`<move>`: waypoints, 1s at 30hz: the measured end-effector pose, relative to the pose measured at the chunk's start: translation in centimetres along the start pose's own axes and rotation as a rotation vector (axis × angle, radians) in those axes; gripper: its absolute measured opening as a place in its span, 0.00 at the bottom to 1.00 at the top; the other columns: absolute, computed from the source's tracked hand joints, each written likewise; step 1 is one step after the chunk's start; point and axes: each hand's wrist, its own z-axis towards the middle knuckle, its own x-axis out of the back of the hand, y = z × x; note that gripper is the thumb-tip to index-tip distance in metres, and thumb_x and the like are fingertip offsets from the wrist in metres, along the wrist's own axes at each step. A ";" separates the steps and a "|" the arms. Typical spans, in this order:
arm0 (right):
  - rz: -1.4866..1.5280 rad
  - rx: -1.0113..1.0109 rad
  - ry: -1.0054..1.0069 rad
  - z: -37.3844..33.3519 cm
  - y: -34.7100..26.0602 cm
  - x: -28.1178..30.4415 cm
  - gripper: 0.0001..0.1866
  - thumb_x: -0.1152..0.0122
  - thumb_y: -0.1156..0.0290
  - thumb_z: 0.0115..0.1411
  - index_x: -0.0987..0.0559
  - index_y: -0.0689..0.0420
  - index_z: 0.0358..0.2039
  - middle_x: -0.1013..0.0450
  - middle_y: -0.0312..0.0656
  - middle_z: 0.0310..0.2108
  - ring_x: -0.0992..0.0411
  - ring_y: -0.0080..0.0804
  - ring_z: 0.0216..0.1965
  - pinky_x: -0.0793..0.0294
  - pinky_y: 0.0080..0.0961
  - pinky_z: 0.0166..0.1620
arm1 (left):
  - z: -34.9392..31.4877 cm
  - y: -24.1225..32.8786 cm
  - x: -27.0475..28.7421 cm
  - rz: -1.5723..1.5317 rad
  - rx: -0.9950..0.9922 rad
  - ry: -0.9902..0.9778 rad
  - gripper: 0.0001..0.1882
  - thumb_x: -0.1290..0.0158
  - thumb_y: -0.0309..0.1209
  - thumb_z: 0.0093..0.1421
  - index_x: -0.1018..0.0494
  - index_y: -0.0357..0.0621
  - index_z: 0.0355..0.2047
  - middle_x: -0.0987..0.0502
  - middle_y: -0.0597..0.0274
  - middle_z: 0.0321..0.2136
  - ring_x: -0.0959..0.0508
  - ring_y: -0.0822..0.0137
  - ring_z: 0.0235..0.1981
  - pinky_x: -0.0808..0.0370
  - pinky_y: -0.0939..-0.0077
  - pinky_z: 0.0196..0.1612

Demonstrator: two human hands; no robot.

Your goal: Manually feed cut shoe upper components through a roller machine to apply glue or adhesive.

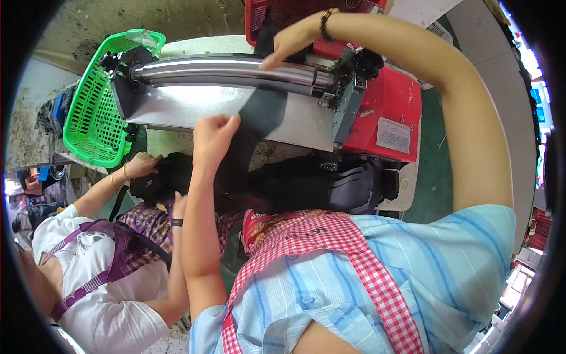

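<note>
- left hand (213, 138) is curled at the edge of a dark sheet (264, 112), can't tell if pinching
- right hand (293, 40) is at the roller (206, 69), grip unclear
- sheet's across the metal plate (183, 105), far end hidden

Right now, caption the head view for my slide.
Left hand at a dark sheet's edge, right hand by a shiny metal roller.

Bright light, glare on the steel roller (200, 67), overexposed patches at right, black fisheye rim.
</note>
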 end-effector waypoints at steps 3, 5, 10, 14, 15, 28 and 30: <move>-0.082 -0.083 -0.120 -0.8 -0.6 0.5 0.51 0.52 0.20 0.46 0.22 0.69 0.26 0.31 0.39 0.23 0.32 0.33 0.30 0.34 0.32 0.36 | 1.7 2.2 -1.9 0.320 -0.399 0.478 0.15 0.42 0.39 0.56 0.22 0.38 0.32 0.22 0.51 0.23 0.24 0.49 0.24 0.27 0.63 0.31; 0.080 -0.044 -0.097 0.6 2.6 -0.5 0.49 0.52 0.22 0.49 0.20 0.68 0.27 0.29 0.41 0.24 0.31 0.35 0.29 0.33 0.32 0.37 | -0.2 4.7 -2.7 0.459 -0.857 0.834 0.14 0.40 0.41 0.53 0.24 0.42 0.28 0.24 0.54 0.24 0.26 0.51 0.23 0.30 0.58 0.28; 0.488 -0.054 -0.041 0.7 6.9 3.5 0.27 0.26 0.48 0.46 0.20 0.62 0.29 0.28 0.39 0.29 0.30 0.30 0.33 0.29 0.32 0.35 | -9.9 2.1 -14.6 0.247 -0.989 -0.027 0.17 0.37 0.43 0.47 0.27 0.43 0.25 0.29 0.61 0.23 0.27 0.60 0.29 0.32 0.66 0.34; 0.522 -0.092 0.218 -1.0 4.7 9.3 0.19 0.29 0.55 0.52 0.22 0.60 0.25 0.32 0.32 0.20 0.34 0.24 0.24 0.32 0.26 0.27 | -9.8 -1.2 -16.8 0.256 -1.022 -0.138 0.13 0.40 0.39 0.52 0.25 0.43 0.30 0.27 0.61 0.25 0.27 0.62 0.29 0.31 0.68 0.35; 0.566 -0.048 0.244 -1.0 6.6 10.2 0.20 0.30 0.55 0.52 0.22 0.61 0.25 0.32 0.32 0.20 0.34 0.23 0.25 0.31 0.26 0.27 | -10.0 -1.1 -16.9 0.263 -1.027 -0.140 0.13 0.40 0.39 0.52 0.25 0.43 0.30 0.27 0.61 0.25 0.27 0.62 0.29 0.31 0.68 0.35; -0.416 -0.121 0.333 -2.1 1.5 5.0 0.21 0.40 0.47 0.50 0.16 0.52 0.31 0.22 0.45 0.37 0.26 0.39 0.41 0.28 0.37 0.44 | -7.1 0.7 -6.2 -0.006 -0.484 -0.273 0.11 0.45 0.29 0.61 0.24 0.32 0.28 0.23 0.57 0.19 0.27 0.70 0.19 0.32 0.77 0.25; -0.102 -0.066 0.197 -0.6 3.1 2.4 0.47 0.54 0.25 0.52 0.19 0.66 0.27 0.28 0.43 0.25 0.31 0.36 0.30 0.32 0.32 0.39 | -5.9 2.0 -4.7 -0.010 -0.432 -0.113 0.12 0.45 0.33 0.60 0.24 0.33 0.28 0.24 0.51 0.19 0.25 0.61 0.20 0.30 0.71 0.26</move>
